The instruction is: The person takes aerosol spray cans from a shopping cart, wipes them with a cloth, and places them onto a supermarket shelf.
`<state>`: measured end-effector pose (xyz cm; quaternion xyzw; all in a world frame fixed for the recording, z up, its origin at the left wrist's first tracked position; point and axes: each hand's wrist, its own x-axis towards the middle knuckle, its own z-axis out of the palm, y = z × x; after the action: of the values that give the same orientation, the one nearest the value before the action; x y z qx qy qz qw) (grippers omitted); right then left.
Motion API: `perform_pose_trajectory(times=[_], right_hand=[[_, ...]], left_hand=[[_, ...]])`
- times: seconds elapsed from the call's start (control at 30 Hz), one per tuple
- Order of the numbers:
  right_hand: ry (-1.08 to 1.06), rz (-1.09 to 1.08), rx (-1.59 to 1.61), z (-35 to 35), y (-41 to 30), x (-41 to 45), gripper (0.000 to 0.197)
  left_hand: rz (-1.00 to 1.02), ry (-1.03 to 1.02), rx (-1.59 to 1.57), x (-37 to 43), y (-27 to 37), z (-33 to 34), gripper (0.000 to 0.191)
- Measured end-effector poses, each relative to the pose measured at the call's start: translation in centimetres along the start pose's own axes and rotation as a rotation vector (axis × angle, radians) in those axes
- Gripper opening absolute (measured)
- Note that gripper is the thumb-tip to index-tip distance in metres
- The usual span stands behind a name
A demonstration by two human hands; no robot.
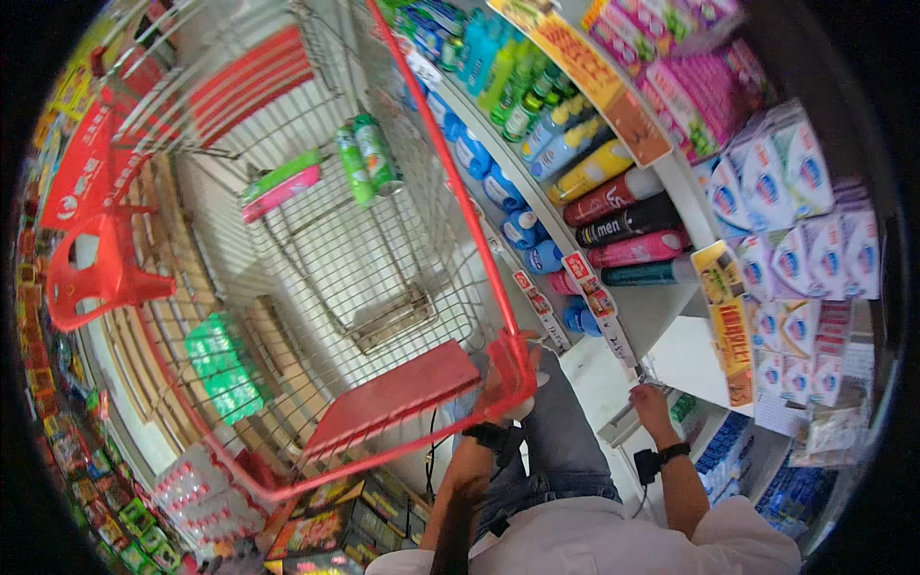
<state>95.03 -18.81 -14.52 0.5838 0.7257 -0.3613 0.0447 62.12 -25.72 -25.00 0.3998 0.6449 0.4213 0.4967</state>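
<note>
My left hand (505,374) is wrapped around the red corner of a wire shopping cart's rim (519,352); the plastic partly covers the fingers. In the cart, two green cans or bottles (368,158) lie beside a green and a pink package (284,190). A red plastic flap (402,395) is at the cart's near end. My right hand (652,411) is at the end of a shelf, its fingers curled close to a dangling price tag strip (618,345). Whether it grips anything there cannot be made out. Both wrists wear black straps with a small device.
On the right, shelves hold spray cans (622,226), blue bottles (503,187) and packs of soap (787,262). A red plastic stool (108,266), a green wrapped pack (224,366) and wrapped bottles (208,496) stand left of the cart. Boxes (345,525) sit below it.
</note>
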Motion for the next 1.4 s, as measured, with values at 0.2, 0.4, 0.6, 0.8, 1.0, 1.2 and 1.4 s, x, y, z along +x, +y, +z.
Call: perform_pose_trajectory(times=[0.2,0.4,0.6,0.8,1.0,1.2,1.4], right_hand=[[0.082,0.2,0.254,-8.1,-4.1,-10.1,0.019],[-0.479,-0.143,-0.203,-16.4,-29.1,-14.6,0.037],[-0.54,-0.682,0.068,-25.4,-58.8,-20.1,0.037],[-1.073,-0.691,0.447,-27.5,-77.0,-15.2,0.041],[-1.179,-0.427,0.132,-12.2,-85.3,1.7,0.042],[-0.473,-0.337,-0.038,9.2,-72.2,26.4,0.046],[-0.278,-0.147,-0.304,19.9,-67.1,31.7,0.063]], left_hand=[[-0.259,0.027,-0.11,-15.1,18.1,-10.4,0.021],[-0.028,0.255,-0.06,-26.3,28.7,-23.7,0.011],[0.078,0.528,-0.236,-31.8,33.8,-40.1,0.011],[0.423,0.667,-0.585,-24.6,43.4,-54.6,0.011],[0.229,0.886,-1.099,-13.5,39.2,-58.3,0.019],[-0.137,0.663,-1.619,-4.8,26.7,-50.8,0.044],[-0.41,0.944,-1.568,0.7,15.5,-51.1,0.048]])
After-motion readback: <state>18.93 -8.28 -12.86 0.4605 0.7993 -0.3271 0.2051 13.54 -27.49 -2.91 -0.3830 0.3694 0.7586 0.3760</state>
